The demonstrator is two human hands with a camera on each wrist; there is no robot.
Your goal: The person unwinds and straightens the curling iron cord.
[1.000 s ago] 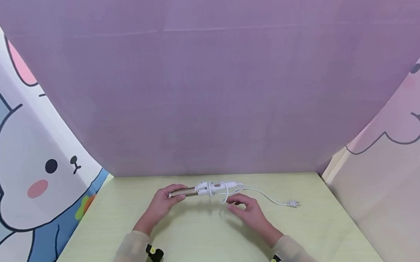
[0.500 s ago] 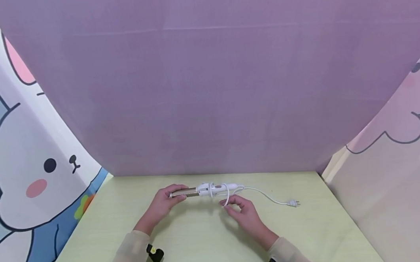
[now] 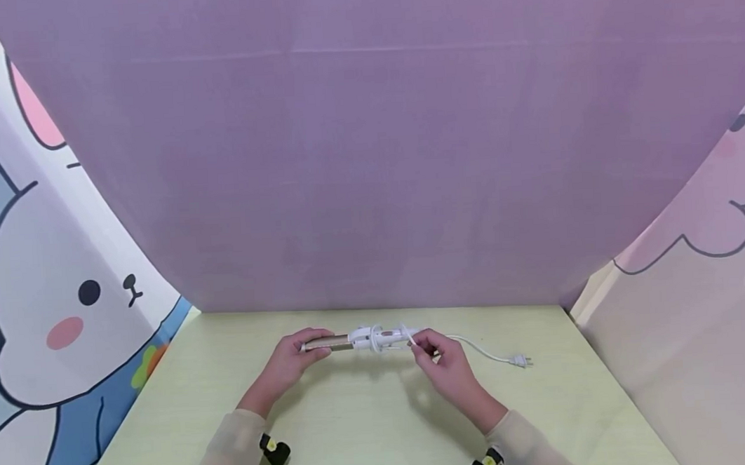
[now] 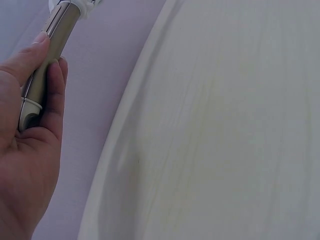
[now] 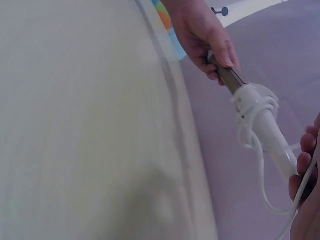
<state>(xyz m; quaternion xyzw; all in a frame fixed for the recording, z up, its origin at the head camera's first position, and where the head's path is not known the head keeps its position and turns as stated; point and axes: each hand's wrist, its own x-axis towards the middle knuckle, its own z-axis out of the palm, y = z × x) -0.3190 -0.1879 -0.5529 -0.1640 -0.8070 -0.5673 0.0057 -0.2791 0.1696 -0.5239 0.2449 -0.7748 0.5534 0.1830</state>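
Observation:
A curling iron (image 3: 360,336) with a gold barrel (image 4: 59,37) and a white handle (image 5: 270,131) lies across between my hands, above the table. My left hand (image 3: 291,361) grips the tip end of the barrel, thumb on one side and fingers on the other. White cord (image 5: 261,167) is looped around the handle close to the barrel. By the handle's far end, my right hand (image 3: 448,370) pinches a stretch of this cord between thumb and fingers. Its curled fingers (image 5: 307,143) show at the right edge of the right wrist view, partly cut off.
The cord's plug (image 3: 520,361) lies on the pale wooden table (image 3: 357,430), right of my right hand. Behind the table hangs a purple cloth (image 3: 368,155). A cartoon-printed curtain (image 3: 35,313) stands at the left, and another printed curtain (image 3: 718,313) at the right.
My right hand took hold of the cord loop, dipped left and toward me, then moved right and up along the handle with the cord. My left hand stays put on the barrel.

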